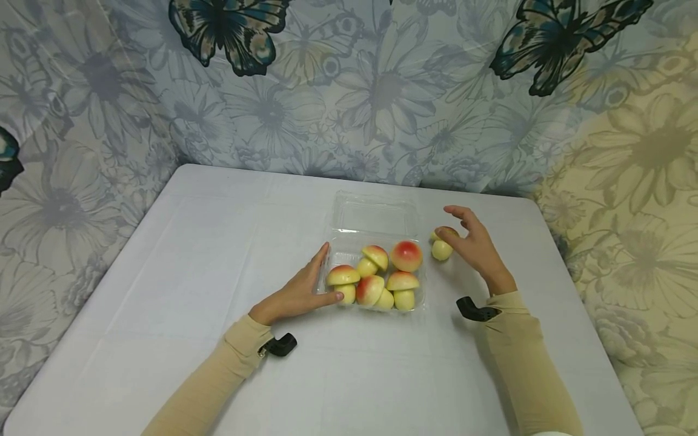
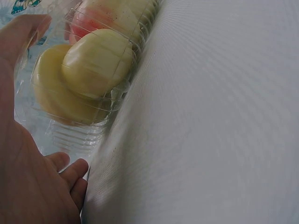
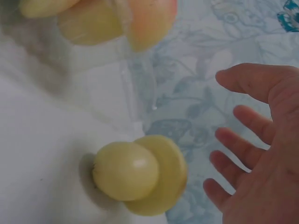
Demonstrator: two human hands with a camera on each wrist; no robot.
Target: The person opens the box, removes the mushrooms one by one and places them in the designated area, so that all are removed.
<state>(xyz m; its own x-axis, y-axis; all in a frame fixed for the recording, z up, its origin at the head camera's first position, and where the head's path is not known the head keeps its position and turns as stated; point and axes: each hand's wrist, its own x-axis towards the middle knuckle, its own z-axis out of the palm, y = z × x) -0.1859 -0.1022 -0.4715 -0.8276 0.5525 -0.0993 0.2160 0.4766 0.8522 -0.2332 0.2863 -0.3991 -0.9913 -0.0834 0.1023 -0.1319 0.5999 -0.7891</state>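
Several toy mushrooms with red-and-yellow caps and pale yellow stems lie in a clear plastic clamshell box, its lid folded back. My left hand rests at the box's front left corner, thumb along the front and fingers along the left side. In the left wrist view, mushrooms show through the clear wall beside that hand. One more mushroom lies on the table right of the box. My right hand is beside it, fingers spread; the right wrist view shows a gap between them.
A white cloth covers the table, whose far edge stands close to a patterned curtain with butterflies and flowers. Black wrist-worn devices sit below both hands. The box lid lies toward the far edge.
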